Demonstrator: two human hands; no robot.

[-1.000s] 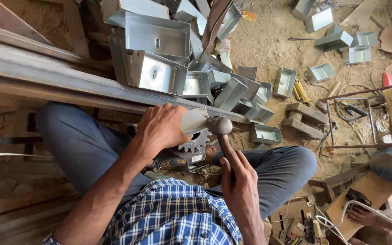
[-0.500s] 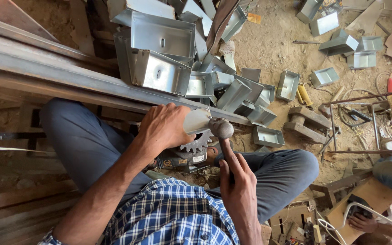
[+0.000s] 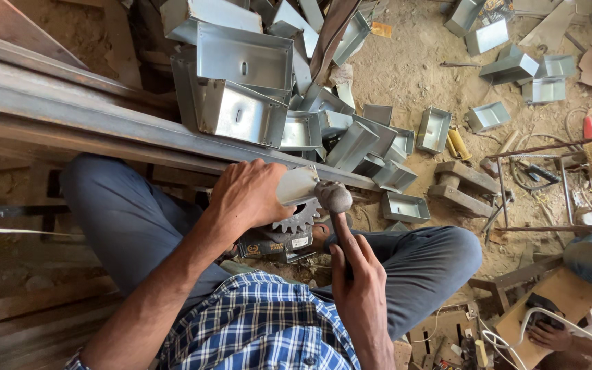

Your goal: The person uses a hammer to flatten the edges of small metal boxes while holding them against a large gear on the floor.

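Right hand (image 3: 361, 288) wraps tight around the handle of a hammer (image 3: 335, 197), forefinger stretched up along the shaft; the round head sits touching the free end of a small folded sheet-metal piece (image 3: 297, 185). Left hand (image 3: 251, 195) presses down over the near part of that piece, fingers curled on it, pinning it against the long steel rail (image 3: 104, 127) that runs slantwise across the lap. Piece lies on the rail's near edge, just above a toothed gear (image 3: 297, 220) and a small dark tool body between the knees.

Beyond the rail: heap of finished galvanised boxes (image 3: 241, 82), open trays of the same kind, more scattered over the dirt floor (image 3: 412, 75) toward the far right. Wooden blocks and bent rods on the floor to the right. Another person's hand (image 3: 549, 336) at the lower right corner, on a board, apart from this work.

Judgement on doing the blow well: keep the left fingertips back from the struck end, since they lie close to the hammer head. Hold the metal flat on the rail so the fold lands over the steel edge, not in air. Short, square strikes from the wrist look better suited than full swings; thin sheet will likely dent or skate if hit at a slant.
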